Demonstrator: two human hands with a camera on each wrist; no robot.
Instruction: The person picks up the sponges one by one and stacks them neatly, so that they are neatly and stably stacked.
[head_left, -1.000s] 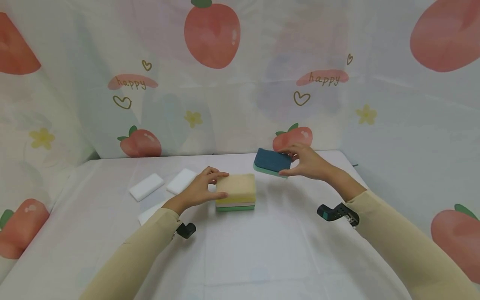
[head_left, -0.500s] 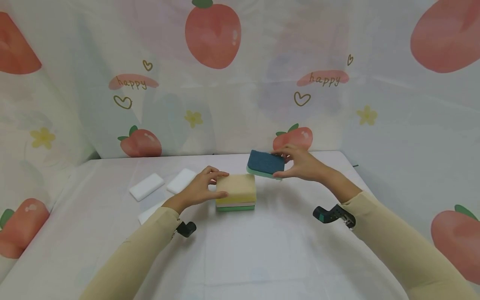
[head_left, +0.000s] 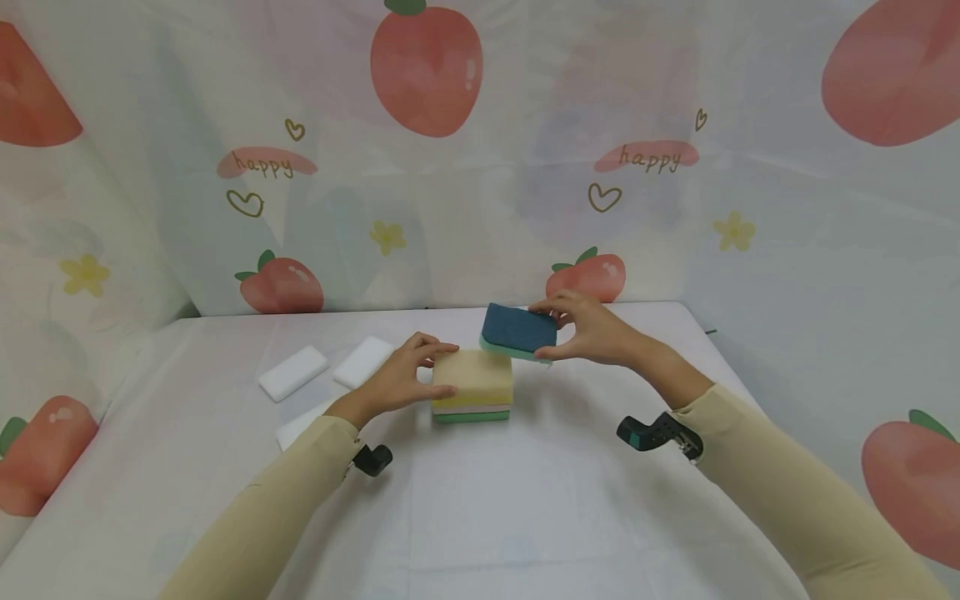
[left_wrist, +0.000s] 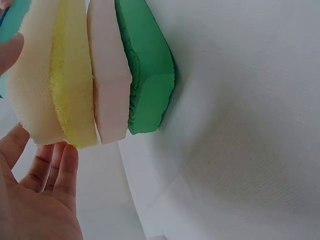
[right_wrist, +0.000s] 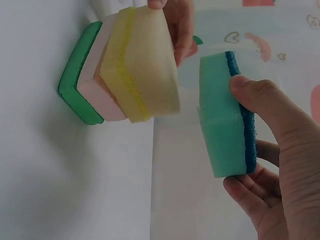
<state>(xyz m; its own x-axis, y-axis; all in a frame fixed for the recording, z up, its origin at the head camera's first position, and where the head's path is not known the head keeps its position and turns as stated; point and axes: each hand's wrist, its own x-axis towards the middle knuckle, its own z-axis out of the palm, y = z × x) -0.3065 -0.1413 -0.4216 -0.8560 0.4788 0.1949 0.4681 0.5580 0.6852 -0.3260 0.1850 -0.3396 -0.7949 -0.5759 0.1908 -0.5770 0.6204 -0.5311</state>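
The right hand (head_left: 596, 329) pinches a blue-and-teal scrub sponge (head_left: 520, 328) in the air, near the top of the sponge stack (head_left: 472, 375) but apart from it. This stack stands on the counter (head_left: 525, 500), its cream top gripped by the left hand (head_left: 397, 379), and white pads (head_left: 293, 374) lie to its left.

Head view looks forward and down from above; close, sideways wrist views share the sponge stack (right_wrist: 121, 66)

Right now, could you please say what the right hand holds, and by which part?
The right hand holds the blue-and-mint sponge by its right end, in head view.
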